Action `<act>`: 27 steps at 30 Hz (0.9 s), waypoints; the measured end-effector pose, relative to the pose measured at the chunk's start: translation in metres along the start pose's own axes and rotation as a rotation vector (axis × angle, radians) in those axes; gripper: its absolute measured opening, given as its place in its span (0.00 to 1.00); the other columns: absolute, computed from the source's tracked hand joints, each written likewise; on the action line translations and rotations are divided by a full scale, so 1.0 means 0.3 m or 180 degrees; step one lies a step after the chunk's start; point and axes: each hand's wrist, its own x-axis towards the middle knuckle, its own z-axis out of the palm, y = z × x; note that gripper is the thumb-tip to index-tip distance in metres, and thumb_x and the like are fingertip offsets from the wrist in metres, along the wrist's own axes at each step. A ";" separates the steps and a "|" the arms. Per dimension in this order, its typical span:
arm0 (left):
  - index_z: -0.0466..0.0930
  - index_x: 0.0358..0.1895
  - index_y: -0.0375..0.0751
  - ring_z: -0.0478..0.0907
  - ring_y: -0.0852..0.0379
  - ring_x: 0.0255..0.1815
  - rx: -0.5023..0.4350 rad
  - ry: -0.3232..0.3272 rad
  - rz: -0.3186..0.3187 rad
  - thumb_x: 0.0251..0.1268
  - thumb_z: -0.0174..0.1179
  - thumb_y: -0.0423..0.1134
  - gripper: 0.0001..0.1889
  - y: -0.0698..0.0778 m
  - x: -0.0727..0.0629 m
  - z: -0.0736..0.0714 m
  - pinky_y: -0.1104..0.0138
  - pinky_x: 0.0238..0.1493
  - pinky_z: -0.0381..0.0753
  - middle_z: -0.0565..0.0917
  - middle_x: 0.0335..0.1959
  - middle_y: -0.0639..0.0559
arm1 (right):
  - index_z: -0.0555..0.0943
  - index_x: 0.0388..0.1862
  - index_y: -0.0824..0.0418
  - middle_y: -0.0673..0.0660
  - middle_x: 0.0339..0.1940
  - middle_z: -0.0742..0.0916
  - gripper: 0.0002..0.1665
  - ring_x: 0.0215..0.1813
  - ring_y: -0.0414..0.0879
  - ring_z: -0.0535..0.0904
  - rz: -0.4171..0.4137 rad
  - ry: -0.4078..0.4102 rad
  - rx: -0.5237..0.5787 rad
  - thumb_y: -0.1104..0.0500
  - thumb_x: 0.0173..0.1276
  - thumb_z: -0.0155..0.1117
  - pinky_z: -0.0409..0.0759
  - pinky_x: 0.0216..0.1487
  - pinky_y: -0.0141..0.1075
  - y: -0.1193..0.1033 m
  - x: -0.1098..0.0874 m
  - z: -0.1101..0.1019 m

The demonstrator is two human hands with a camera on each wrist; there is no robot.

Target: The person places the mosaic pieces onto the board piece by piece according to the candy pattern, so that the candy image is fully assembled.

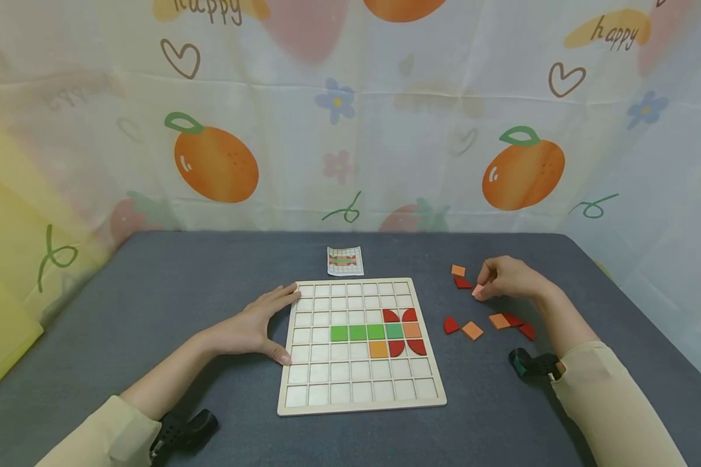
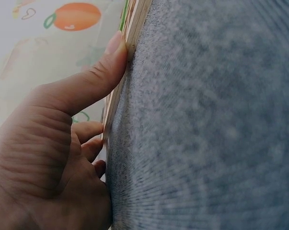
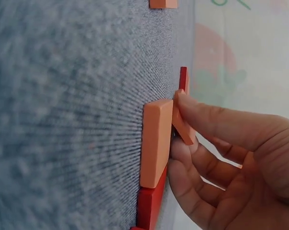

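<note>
Steadying the board (image 1: 340, 373), it seems, the left hand (image 1: 250, 329) spreads against it; the right hand (image 1: 509, 277) pinches a tile (image 3: 182, 126).

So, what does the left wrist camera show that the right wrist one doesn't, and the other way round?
Only the left wrist view shows the left hand, its thumb and fingers at the edge of the wooden board.

Only the right wrist view shows the right hand pinching an orange tile, with loose orange tiles and red tiles nearby.

Both share the grey-blue tabletop and the printed cloth behind it.
</note>
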 end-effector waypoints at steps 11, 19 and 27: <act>0.52 0.79 0.40 0.37 0.30 0.82 -0.0016 -0.0018 0.0008 0.40 0.79 0.55 0.61 0.002 -0.005 -0.004 0.27 0.70 0.39 0.47 0.82 0.40 | 0.80 0.45 0.65 0.56 0.37 0.87 0.12 0.41 0.46 0.83 0.0056 0.0036 0.0104 0.59 0.66 0.67 0.83 0.48 0.43 -0.017 -0.002 -0.007; 0.51 0.79 0.39 0.37 0.30 0.82 -0.0029 -0.0029 0.0031 0.41 0.79 0.54 0.61 0.003 -0.008 -0.004 0.27 0.70 0.39 0.46 0.83 0.40 | 0.84 0.47 0.63 0.57 0.38 0.88 0.14 0.40 0.45 0.82 -0.0100 0.0188 -0.0086 0.59 0.65 0.67 0.81 0.43 0.39 -0.080 -0.001 0.014; 0.51 0.79 0.38 0.37 0.30 0.82 -0.0013 -0.0010 0.0055 0.41 0.79 0.55 0.61 0.003 -0.010 -0.004 0.26 0.69 0.39 0.46 0.83 0.40 | 0.85 0.45 0.61 0.55 0.35 0.90 0.10 0.38 0.47 0.83 -0.0444 0.0062 0.0028 0.61 0.65 0.68 0.81 0.42 0.38 -0.156 0.005 0.044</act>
